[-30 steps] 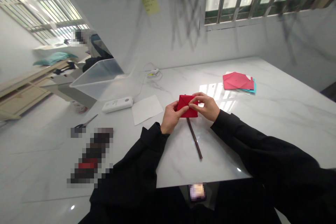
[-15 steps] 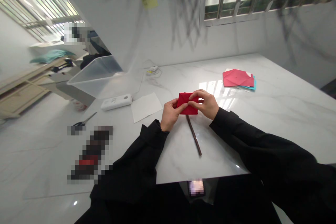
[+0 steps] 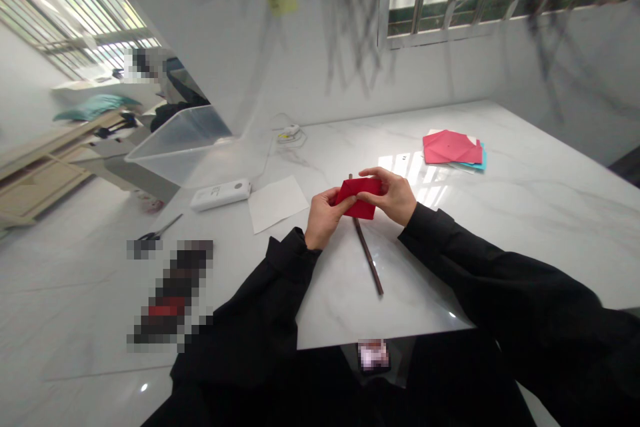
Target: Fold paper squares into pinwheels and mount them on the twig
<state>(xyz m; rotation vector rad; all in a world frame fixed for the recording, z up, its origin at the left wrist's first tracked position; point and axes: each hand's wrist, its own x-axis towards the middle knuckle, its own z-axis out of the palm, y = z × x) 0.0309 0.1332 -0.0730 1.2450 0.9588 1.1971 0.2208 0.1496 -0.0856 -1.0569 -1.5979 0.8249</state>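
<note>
Both of my hands hold a folded red paper (image 3: 361,199) a little above the white marble table (image 3: 525,213). My left hand (image 3: 324,217) pinches its left side between thumb and fingers. My right hand (image 3: 395,195) grips its right side, fingers curled over the top edge. A thin dark stick (image 3: 369,255) lies on the table just under the paper, pointing toward me.
A white sheet (image 3: 277,202) and a white power bank (image 3: 221,194) lie to the left. A clear plastic bin (image 3: 185,143) stands behind them. Scissors (image 3: 159,232) lie near the left edge. Pink and teal papers (image 3: 453,149) are stacked far right. A person sits at the far left.
The red paper has been lifted and tilted slightly, and my right fingers have shifted over its top edge. The view has drifted a little.
</note>
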